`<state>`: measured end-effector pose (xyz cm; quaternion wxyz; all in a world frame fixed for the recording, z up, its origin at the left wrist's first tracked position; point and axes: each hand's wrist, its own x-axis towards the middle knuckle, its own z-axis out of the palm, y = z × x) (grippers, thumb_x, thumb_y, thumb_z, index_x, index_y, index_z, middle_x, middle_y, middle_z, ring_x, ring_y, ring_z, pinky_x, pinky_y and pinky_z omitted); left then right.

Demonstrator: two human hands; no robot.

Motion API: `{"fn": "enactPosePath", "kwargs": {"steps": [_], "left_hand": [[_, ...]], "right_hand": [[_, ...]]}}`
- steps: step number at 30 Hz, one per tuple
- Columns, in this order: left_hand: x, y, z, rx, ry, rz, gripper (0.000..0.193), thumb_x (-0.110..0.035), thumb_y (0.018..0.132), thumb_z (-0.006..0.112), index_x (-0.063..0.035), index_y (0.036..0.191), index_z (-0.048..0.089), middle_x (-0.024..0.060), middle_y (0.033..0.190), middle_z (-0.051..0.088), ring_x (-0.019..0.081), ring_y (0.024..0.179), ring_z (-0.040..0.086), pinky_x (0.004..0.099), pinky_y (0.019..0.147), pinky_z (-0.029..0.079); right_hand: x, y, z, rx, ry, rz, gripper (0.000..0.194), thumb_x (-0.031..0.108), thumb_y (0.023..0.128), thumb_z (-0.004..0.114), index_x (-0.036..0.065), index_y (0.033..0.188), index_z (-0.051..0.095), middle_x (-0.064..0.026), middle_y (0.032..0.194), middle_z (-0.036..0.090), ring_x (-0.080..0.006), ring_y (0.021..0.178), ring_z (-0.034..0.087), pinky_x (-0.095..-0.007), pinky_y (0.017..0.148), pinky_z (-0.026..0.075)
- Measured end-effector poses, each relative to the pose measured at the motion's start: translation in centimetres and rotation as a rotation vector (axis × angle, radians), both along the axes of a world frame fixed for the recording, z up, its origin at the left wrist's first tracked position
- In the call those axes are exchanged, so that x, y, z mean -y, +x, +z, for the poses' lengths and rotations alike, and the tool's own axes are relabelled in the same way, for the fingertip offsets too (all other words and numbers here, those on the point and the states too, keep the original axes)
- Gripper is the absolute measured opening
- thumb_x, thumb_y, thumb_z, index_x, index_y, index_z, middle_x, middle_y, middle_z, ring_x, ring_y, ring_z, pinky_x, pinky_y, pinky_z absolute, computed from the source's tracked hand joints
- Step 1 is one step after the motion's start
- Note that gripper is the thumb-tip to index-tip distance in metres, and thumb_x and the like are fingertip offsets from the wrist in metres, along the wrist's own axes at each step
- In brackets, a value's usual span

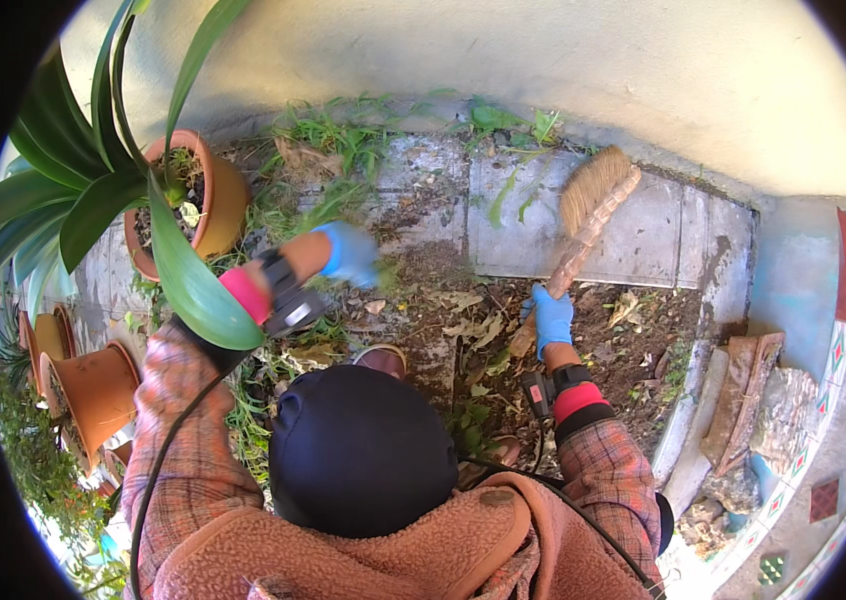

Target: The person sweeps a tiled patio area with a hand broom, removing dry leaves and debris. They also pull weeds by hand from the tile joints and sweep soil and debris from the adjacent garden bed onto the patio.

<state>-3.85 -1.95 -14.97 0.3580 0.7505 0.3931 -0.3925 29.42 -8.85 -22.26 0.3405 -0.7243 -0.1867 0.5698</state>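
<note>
My right hand (552, 319), in a blue glove, grips the lower handle of a short straw hand broom (592, 199). The broom tilts up to the right, its bristles over the grey paving (517, 232). My left hand (350, 255), also gloved in blue, is blurred by motion above soil and weeds to the right of a terracotta pot (224, 210). Its fingers are too smeared to show whether anything is in them. Dry leaves (475, 322) and dark soil (640, 360) lie between and below my hands. Green weeds (348, 139) spread along the wall's base.
A large strap-leaved plant (93, 150) leans from the pot over my left forearm. More terracotta pots (93, 390) stand at the left. A pale wall (505, 60) rises ahead. Stones (783, 420) and brown slabs (742, 397) rest by a tiled edge (798, 461) at the right.
</note>
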Motion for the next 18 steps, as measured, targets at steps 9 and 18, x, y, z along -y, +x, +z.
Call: {"fn": "enactPosePath", "kwargs": {"steps": [9, 18], "left_hand": [[-3.1, 3.8, -1.6, 0.534, 0.597, 0.705, 0.064, -0.048, 0.083, 0.057, -0.0026, 0.127, 0.047, 0.0214, 0.102, 0.062, 0.0368, 0.093, 0.06, 0.0426, 0.079, 0.047], [-12.6, 10.6, -8.4, 0.511, 0.723, 0.75, 0.059, -0.051, 0.077, 0.063, -0.0079, 0.117, 0.054, 0.0195, 0.104, 0.061, 0.0375, 0.093, 0.059, 0.043, 0.077, 0.048]], "right_hand": [[-0.1, -1.1, -1.7, -0.013, 0.017, -0.04, 0.022, 0.014, 0.082, 0.062, 0.002, 0.095, 0.049, -0.0076, 0.071, 0.058, -0.0182, 0.056, 0.058, -0.0318, 0.048, 0.049], [0.0, -0.9, -1.5, -0.055, -0.033, -0.059, 0.021, 0.013, 0.083, 0.062, 0.003, 0.096, 0.049, -0.0085, 0.069, 0.059, -0.0176, 0.054, 0.058, -0.0309, 0.046, 0.049]]}}
